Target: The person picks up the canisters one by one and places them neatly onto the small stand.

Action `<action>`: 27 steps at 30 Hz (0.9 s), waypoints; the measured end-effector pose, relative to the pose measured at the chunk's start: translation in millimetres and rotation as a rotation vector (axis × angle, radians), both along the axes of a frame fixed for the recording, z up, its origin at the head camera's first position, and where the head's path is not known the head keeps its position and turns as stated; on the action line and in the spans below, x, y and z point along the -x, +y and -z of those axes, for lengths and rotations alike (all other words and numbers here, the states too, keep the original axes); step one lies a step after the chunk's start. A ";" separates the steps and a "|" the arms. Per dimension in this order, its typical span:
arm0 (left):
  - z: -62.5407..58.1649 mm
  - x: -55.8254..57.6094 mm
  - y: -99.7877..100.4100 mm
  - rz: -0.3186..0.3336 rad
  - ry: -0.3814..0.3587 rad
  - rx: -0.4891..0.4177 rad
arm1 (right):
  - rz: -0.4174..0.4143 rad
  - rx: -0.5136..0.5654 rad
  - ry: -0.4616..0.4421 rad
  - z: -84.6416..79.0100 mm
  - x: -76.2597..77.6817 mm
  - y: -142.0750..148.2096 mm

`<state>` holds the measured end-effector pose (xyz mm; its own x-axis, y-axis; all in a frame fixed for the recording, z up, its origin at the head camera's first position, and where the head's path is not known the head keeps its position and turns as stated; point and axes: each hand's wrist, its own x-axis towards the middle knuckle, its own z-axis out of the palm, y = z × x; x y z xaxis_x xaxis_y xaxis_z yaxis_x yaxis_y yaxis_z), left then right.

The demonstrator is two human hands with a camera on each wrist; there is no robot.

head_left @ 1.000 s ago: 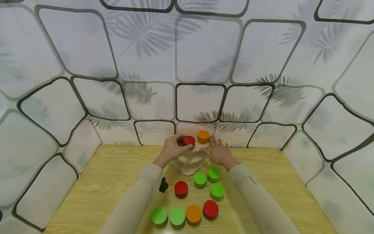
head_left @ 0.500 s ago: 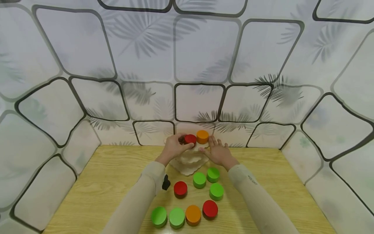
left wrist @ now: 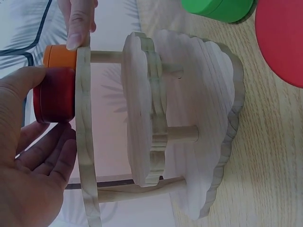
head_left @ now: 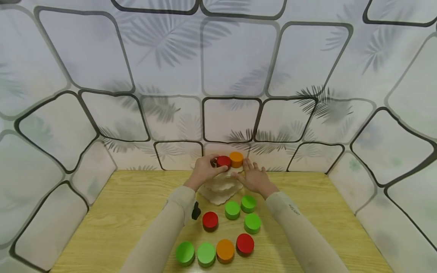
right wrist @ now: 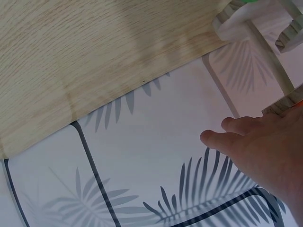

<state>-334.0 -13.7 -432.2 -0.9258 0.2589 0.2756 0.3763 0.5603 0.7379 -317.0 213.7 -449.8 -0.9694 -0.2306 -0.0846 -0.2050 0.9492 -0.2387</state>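
Red disc (head_left: 224, 161) pinched in left hand (head_left: 204, 171), beside orange disc (head_left: 236, 159).

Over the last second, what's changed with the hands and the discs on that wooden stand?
The left hand, gripping the red disc, has slid it rightward along the stand's top tier until it sits against the orange disc. The right hand stayed open beside the stand, and the discs on the table did not move.

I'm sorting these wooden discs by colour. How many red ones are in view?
3. One red disc is on the wooden stand's top tier, held in the left hand. Two lie on the table: one near the left sleeve, one in the front row. Others may be hidden.
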 end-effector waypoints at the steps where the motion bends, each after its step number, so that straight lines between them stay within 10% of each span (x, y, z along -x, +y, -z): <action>1: -0.1 0.1 0.4 0.000 0.004 0.002 | 0.000 0.001 0.001 0.0 -0.1 -0.1; 27: 2.6 -1.1 1.5 -0.019 -0.006 0.010 | -0.002 0.012 -0.004 -1.4 -1.6 -0.9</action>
